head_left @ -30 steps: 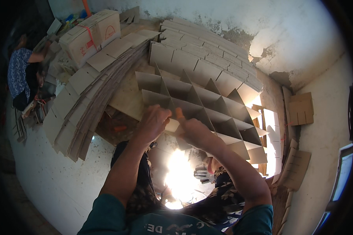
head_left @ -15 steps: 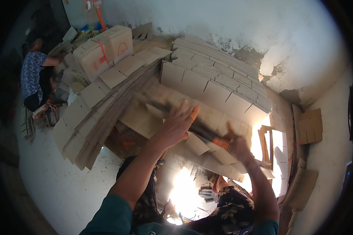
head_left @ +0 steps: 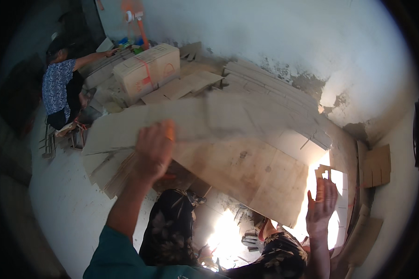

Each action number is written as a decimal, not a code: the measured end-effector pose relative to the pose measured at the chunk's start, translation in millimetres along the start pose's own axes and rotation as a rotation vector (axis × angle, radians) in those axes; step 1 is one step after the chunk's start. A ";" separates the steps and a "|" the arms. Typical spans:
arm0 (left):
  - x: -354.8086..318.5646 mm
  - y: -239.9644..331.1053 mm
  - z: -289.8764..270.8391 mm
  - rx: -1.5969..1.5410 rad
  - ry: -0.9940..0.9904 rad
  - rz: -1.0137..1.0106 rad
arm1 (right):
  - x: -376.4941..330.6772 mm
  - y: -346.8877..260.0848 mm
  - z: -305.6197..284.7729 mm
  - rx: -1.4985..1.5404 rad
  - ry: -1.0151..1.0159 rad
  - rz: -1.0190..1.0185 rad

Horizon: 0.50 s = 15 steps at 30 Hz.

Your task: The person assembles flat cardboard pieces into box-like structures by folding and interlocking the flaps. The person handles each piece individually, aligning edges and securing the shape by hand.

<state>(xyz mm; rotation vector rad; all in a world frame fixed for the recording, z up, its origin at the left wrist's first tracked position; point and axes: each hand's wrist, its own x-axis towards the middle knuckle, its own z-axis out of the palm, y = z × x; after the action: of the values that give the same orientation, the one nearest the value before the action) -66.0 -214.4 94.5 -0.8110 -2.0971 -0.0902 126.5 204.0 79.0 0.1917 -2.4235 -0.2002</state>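
My left hand [head_left: 156, 149], with an orange covering on one finger, is closed on the near edge of a long cardboard sheet [head_left: 186, 116]. The sheet is blurred by motion and reaches across the far side of the bench, over the stacked cardboard. My right hand [head_left: 322, 204] is raised at the right end of the wooden board [head_left: 246, 172], fingers pointing up and holding nothing that I can see. Close behind it are upright cardboard pieces [head_left: 338, 204] in bright sunlight.
Slotted cardboard [head_left: 307, 142] is stacked along the wall. A strapped carton [head_left: 146, 72] stands at the far left, near a crouching person [head_left: 58, 88]. More cardboard sheets [head_left: 121, 169] lie left of the board. Folded cardboard [head_left: 376, 165] leans at the right wall.
My left hand has moved left and now grips a cardboard sheet. My right hand has moved right and down. The dark bar with orange and the loose cardboard pieces are gone from the board.
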 end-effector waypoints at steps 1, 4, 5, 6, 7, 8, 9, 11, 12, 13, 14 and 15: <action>-6.1 -23.1 6.7 0.097 -0.012 -0.065 | -17.1 14.5 0.9 -0.165 -0.115 0.102; -38.7 -99.9 26.0 0.367 -0.146 -0.188 | -96.0 72.0 23.9 -0.253 -0.247 0.385; -49.6 -114.8 33.1 0.438 -0.199 -0.221 | -126.5 86.3 28.9 -0.330 -0.324 0.529; -56.5 -119.1 35.8 0.398 -0.228 -0.242 | -153.0 95.3 30.4 -0.396 -0.430 0.669; -64.7 -120.3 34.2 0.365 -0.263 -0.261 | -165.1 96.9 25.8 -0.327 -0.487 0.752; -66.2 -116.5 34.1 0.321 -0.295 -0.277 | -166.4 93.4 18.8 -0.207 -0.574 0.901; -65.3 -110.5 34.8 0.208 -0.311 -0.297 | -164.8 89.0 16.2 -0.179 -0.657 1.016; -43.1 -75.6 38.1 -0.034 -0.341 -0.333 | -176.0 92.2 12.7 -0.112 -0.764 1.190; -35.3 -59.4 41.8 -0.083 -0.352 -0.296 | -195.6 103.5 21.8 -0.063 -0.786 1.242; -26.4 -41.6 44.6 -0.128 -0.369 -0.252 | -200.7 106.6 29.3 -0.093 -0.828 1.216; -13.3 -18.4 63.0 -0.216 -0.359 -0.199 | -249.4 135.0 35.3 -0.159 -0.823 1.179; -2.9 -2.8 70.1 -0.275 -0.359 -0.157 | -288.8 146.8 56.3 0.307 -0.469 1.332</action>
<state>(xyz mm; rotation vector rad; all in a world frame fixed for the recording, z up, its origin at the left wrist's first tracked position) -115.6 -194.1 49.0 -0.8720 -2.5253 -0.3466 294.6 407.7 -116.9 -1.4284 -2.4598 0.7925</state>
